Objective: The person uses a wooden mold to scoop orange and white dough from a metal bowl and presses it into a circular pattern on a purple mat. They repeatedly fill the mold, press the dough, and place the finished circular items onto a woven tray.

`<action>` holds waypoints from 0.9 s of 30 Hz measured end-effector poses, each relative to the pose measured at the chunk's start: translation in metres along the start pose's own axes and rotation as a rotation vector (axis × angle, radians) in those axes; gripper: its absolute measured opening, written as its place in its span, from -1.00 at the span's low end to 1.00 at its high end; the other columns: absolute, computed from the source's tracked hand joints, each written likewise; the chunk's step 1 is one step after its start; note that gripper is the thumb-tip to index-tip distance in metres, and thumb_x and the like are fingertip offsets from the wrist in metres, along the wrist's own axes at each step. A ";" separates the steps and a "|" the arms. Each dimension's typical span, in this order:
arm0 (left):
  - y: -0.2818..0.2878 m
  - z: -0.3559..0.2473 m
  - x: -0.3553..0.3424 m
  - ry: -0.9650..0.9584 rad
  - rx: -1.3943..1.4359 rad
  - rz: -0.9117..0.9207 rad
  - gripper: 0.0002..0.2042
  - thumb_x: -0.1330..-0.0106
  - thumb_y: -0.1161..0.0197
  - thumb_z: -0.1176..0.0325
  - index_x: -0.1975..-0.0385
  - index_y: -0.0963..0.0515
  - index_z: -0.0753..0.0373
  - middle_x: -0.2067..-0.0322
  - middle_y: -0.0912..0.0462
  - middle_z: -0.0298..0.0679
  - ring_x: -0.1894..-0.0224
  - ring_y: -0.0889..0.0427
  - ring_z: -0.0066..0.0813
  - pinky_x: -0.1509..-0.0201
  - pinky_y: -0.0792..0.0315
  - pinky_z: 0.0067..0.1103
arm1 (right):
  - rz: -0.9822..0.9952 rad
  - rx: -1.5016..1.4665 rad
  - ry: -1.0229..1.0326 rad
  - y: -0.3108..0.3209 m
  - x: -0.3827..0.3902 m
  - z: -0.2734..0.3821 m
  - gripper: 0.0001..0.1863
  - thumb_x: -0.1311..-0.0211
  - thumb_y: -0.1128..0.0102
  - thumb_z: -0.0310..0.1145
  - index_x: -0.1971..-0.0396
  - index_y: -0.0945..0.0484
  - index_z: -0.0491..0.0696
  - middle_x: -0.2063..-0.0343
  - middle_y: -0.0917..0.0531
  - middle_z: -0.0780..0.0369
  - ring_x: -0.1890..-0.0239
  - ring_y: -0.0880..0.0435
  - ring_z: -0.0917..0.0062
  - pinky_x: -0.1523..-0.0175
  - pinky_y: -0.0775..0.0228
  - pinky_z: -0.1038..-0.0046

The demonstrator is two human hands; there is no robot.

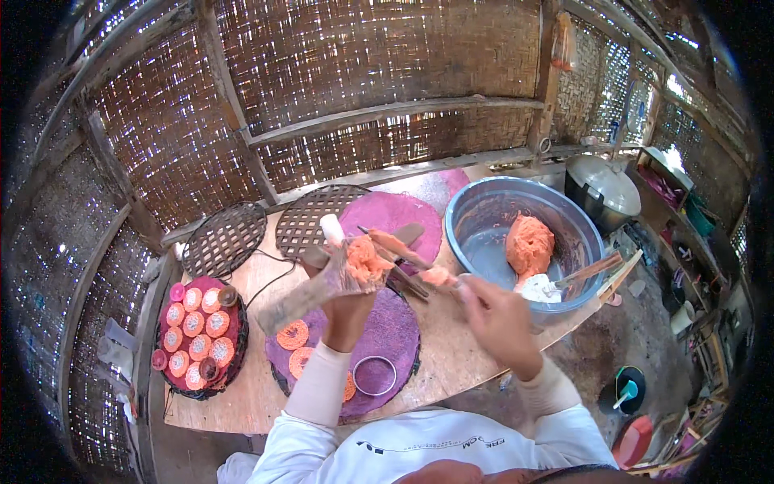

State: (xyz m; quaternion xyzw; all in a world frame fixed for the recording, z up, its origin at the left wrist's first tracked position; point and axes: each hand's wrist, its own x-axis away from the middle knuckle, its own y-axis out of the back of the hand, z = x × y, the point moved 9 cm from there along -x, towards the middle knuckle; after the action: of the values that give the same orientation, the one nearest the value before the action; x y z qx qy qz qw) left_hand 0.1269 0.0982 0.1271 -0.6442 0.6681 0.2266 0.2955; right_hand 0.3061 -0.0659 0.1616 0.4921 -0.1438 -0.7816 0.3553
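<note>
My left hand (348, 305) holds up a wooden press (300, 300) with a white plunger top, its open end packed with orange dough (367, 260). My right hand (493, 313) grips a flat spatula (407, 254) smeared with orange dough, its tip against the dough in the press. Both hands hover over a round tray covered with purple cloth (395, 327), which carries two orange lattice discs (292, 333) and a metal ring (375, 375). A lump of orange dough (530, 244) lies in the metal basin (484, 211) just to the right.
A round tray with red cloth (197, 335) holds several orange discs at the left. Two empty woven trays (224, 238) and another purple-covered tray (403, 216) lie at the back of the wooden table (242, 395). A lidded pot (605, 184) stands far right. Woven bamboo walls surround.
</note>
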 end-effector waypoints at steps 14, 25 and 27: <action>0.004 0.036 -0.009 0.056 -0.040 0.042 -0.83 -0.07 -0.19 0.42 0.34 -0.43 0.26 0.44 -0.52 -0.27 0.37 -0.50 -0.45 0.31 -0.43 -0.57 | 0.299 -0.170 -0.027 -0.012 0.037 -0.015 -0.79 -0.11 -0.09 -0.28 0.29 -0.58 -0.01 0.52 -0.61 0.13 0.54 -0.61 0.32 0.48 -0.40 0.38; 0.051 -0.050 -0.023 -0.065 0.338 0.081 -0.74 -0.01 -0.27 0.21 0.37 -0.48 0.23 0.38 -0.47 -0.21 0.31 -0.49 -0.37 0.27 -0.40 -0.54 | 0.377 1.220 -0.234 0.021 -0.059 -0.264 -0.82 0.04 -0.04 -0.27 0.61 -0.64 0.07 0.58 -0.64 0.23 0.50 -0.65 0.42 0.50 -0.41 0.35; 0.044 -0.050 -0.024 -0.018 0.596 0.166 -0.73 -0.04 -0.26 0.20 0.36 -0.47 0.22 0.37 -0.43 -0.21 0.31 -0.46 -0.37 0.26 -0.40 -0.55 | 0.400 1.293 -0.223 -0.001 -0.057 -0.300 -0.83 0.06 -0.04 -0.30 0.62 -0.64 0.10 0.57 -0.65 0.26 0.49 -0.66 0.47 0.51 -0.40 0.38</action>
State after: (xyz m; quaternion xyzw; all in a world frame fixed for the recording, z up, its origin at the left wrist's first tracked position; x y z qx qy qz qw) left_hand 0.0780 0.0842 0.1766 -0.4703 0.7529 0.0497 0.4576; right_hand 0.5826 0.0122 0.0571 0.4860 -0.7054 -0.5040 0.1106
